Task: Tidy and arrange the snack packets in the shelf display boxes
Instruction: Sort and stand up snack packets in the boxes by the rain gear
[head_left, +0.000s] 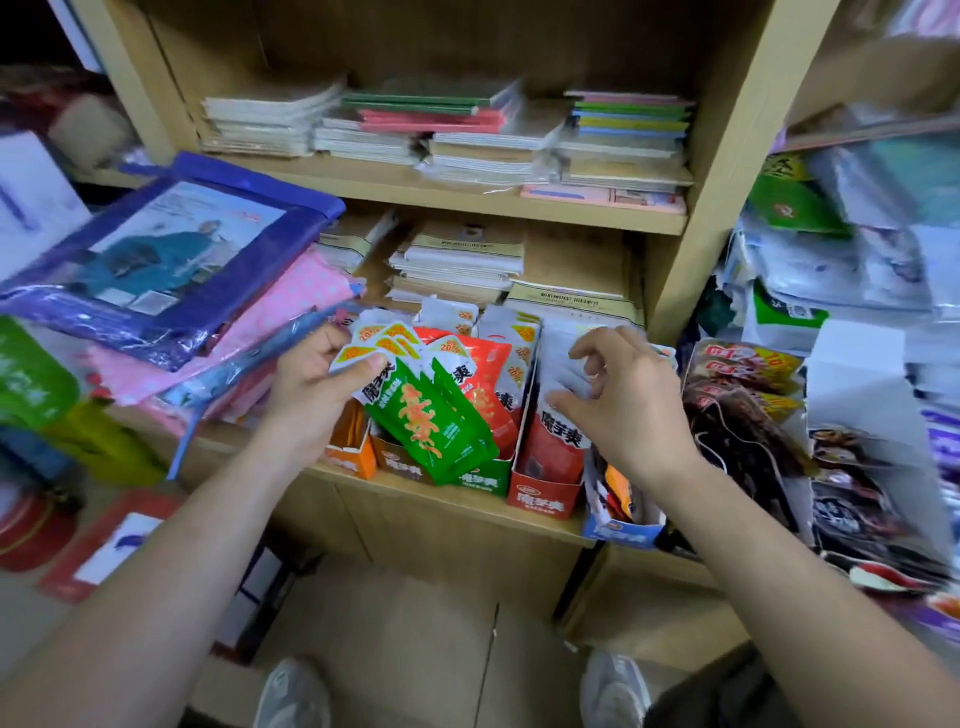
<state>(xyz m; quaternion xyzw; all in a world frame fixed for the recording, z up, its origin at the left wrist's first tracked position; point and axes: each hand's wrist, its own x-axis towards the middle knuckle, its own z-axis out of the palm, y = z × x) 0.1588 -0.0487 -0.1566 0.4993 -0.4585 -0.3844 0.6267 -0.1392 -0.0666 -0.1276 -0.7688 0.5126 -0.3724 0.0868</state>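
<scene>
Both hands work at the row of display boxes on the front edge of the wooden shelf (415, 496). Left hand (314, 387) grips a fanned bunch of green packets (431, 428) by their white tops, thumb pressed across the front and fingers curled behind; the bunch hangs tilted, its lower ends reaching down over the green box (480, 482). Behind the bunch, red packets (485, 371) stand leaning in the same stretch of boxes, with an orange box (353, 457) at the left end just under the left wrist. Right hand (626, 402) is at the red box (545, 493), fingers curled above and thumb tip against the pale upper part of the packets (558, 434) standing upright inside it; motion blur hides whether it really pinches one, so I cannot tell. A blue box (623, 530) with mixed packets sits just right of the red one, below the right wrist. Further right, dark snack packets (737, 410) lie piled. Stacks of notebooks (457, 260) fill the shelf behind the boxes, and more stacks (441, 127) lie on the level above. A purple wrapped package (171, 260) rests on pink ones at the left. Two pale shoes (296, 691) show at the bottom.
</scene>
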